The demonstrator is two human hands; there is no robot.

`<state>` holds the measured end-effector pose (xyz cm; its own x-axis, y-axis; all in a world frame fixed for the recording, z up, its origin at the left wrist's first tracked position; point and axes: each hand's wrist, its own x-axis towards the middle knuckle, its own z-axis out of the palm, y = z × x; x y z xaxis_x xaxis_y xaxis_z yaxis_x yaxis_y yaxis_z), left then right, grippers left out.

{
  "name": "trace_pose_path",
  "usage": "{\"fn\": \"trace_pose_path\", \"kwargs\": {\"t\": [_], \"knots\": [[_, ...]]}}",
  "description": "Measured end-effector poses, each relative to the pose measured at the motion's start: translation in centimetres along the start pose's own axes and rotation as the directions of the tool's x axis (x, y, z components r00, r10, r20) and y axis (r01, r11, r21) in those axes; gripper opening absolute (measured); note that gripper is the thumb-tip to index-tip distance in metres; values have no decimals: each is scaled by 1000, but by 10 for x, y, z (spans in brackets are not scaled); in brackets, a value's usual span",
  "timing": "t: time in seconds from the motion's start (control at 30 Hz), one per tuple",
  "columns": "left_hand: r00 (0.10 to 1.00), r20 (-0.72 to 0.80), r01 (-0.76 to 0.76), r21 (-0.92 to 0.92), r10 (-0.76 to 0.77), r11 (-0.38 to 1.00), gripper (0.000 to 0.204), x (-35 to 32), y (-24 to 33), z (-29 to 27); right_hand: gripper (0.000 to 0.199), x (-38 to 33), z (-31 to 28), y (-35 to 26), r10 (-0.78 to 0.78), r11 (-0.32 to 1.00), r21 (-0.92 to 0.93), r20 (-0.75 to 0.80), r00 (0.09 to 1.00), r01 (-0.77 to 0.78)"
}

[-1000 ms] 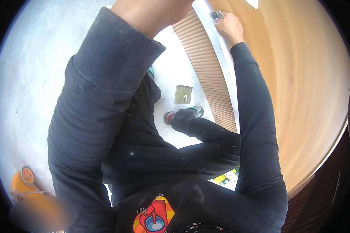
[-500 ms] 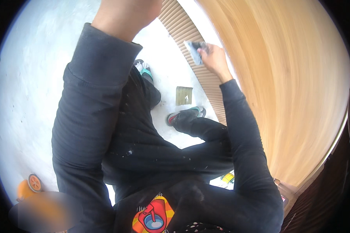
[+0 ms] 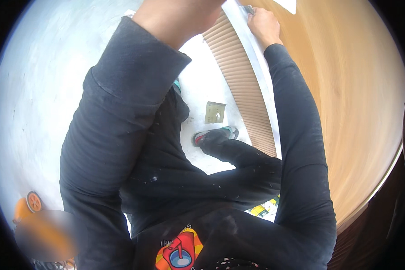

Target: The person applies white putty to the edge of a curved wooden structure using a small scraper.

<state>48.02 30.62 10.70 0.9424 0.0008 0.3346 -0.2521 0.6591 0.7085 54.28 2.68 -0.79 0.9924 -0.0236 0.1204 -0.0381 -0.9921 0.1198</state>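
Observation:
My right hand [image 3: 264,26] is closed on a thin, flat grey piece [image 3: 247,9], which looks like a scraper blade. It is at the top of the view, by the white strip [image 3: 256,58] between the ribbed brown panel [image 3: 238,72] and the smooth wood-grain panel [image 3: 342,103]. Large and close at the top edge, my left hand [image 3: 182,19] shows mainly its wrist and back. Its fingers are cut off by the frame, so what it touches stays hidden.
Between my feet, a small olive-brown square piece [image 3: 215,112] lies on the pale floor [image 3: 36,103]. An orange wheeled object [image 3: 33,202] stands at lower left. Yellow-and-white packaging [image 3: 265,208] lies beside my right leg. A white corner [image 3: 288,5] shows at the top.
My right hand has moved up with the flat piece, to the white strip at the top. My left hand has shifted right and up.

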Motion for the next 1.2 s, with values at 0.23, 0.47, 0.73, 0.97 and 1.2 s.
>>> {"fn": "trace_pose_path", "kwargs": {"t": [0.23,0.47,0.73,0.97,1.2], "knots": [[653,590,-586,791,475,-177,12,1,-7,-19,31,19,20,-8,20,993,-118,16,1000,-18],[652,648,-613,756,393,-229,14,-2,-4,-21,31,29,20,-14,51,988,-152,160,986,-27],[695,523,-566,821,494,-73,18,11,-12,-18,29,33,-8,-11,-264,954,-67,281,923,293],[996,-31,81,17,-81,997,33,-8,-1,7,27,-120,28,-98,-87,872,489,178,980,-12],[941,327,-333,858,84,390,38,16,-24,-94,22,-247,41,-106,323,14,876,453,831,-483]]}}
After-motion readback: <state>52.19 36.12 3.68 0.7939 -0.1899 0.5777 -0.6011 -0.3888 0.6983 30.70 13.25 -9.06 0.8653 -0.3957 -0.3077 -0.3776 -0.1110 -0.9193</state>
